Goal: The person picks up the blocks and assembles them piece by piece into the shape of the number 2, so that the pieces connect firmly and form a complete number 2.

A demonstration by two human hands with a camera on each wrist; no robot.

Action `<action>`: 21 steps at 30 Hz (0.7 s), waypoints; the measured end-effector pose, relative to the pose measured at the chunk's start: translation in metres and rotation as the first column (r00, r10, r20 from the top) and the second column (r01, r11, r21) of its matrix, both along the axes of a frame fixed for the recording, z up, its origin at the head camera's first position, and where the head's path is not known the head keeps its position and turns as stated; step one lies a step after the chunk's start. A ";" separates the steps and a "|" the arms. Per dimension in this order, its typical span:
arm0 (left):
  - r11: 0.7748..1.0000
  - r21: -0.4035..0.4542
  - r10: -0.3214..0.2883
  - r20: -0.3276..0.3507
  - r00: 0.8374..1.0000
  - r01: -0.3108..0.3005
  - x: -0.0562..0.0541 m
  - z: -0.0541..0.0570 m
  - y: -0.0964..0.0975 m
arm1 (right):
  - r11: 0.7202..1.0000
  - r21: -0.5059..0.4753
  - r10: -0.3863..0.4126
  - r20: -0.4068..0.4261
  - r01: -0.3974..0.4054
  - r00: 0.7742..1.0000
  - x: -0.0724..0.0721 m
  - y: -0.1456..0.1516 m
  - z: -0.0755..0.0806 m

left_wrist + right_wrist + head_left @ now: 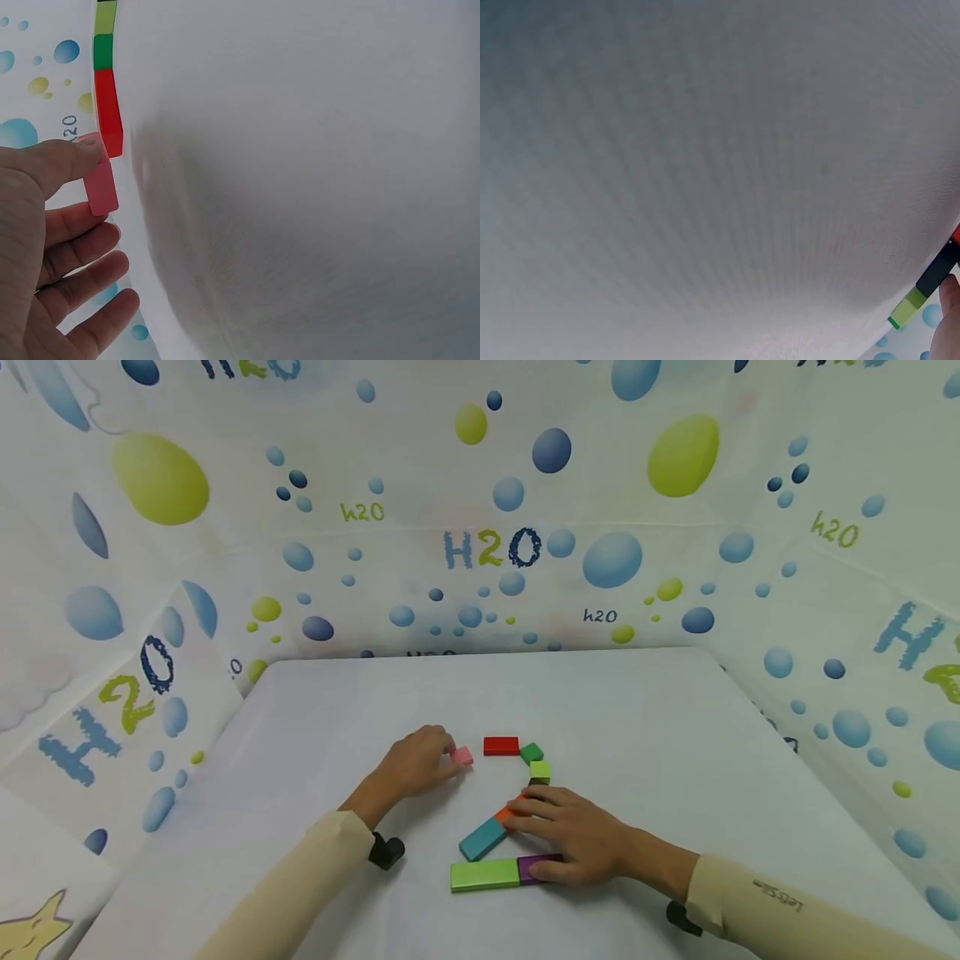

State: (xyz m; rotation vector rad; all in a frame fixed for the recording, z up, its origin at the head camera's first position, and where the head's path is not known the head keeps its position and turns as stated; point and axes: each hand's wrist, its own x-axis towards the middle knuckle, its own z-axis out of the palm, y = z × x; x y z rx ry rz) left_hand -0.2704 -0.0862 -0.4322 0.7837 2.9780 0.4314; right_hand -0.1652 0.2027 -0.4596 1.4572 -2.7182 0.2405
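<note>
My left hand (417, 763) pinches a small pink block (102, 186) between thumb and index finger, left of a red block (501, 746). In the head view a gap separates the pink and red blocks. My right hand (576, 837) lies with extended fingers over the lower right of the curved row. Its fingertips touch around an orange block (503, 816), and the thumb rests on a purple block (527, 864). A black block (936, 271) shows by a right fingertip in the right wrist view; the hand mostly hides it in the head view.
From the red block, a dark green block (532, 752) and a lime block (540, 769) continue the curve. A teal block (482, 839) slants down-left from the orange one. A long light-green block (484, 876) meets the purple one. All lie on a white table (337, 710).
</note>
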 end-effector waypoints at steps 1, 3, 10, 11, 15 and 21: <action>1.000 0.001 0.008 0.002 1.000 -0.008 -0.001 -0.001 0.001 | 1.000 -0.001 0.001 -0.001 -0.001 1.000 0.000 0.000 0.000; 1.000 0.002 0.025 0.001 1.000 -0.025 -0.004 -0.002 0.002 | 1.000 -0.007 0.005 -0.001 -0.005 1.000 0.000 0.000 0.000; 0.998 0.019 0.067 0.012 0.998 -0.067 -0.010 -0.008 0.007 | 1.000 -0.002 0.000 0.014 0.000 1.000 0.001 -0.001 0.001; 0.998 0.019 0.065 0.017 0.998 -0.065 -0.010 -0.009 0.008 | 1.000 -0.001 -0.001 0.014 0.001 1.000 0.001 -0.001 0.001; 0.997 -0.006 0.071 0.030 0.997 -0.071 -0.012 -0.011 0.013 | 1.000 -0.011 -0.002 0.015 0.002 1.000 0.002 -0.001 0.001; 0.992 -0.047 0.116 0.018 0.993 -0.115 -0.014 -0.013 0.016 | 1.000 -0.021 0.003 0.024 -0.003 1.000 0.002 -0.002 0.001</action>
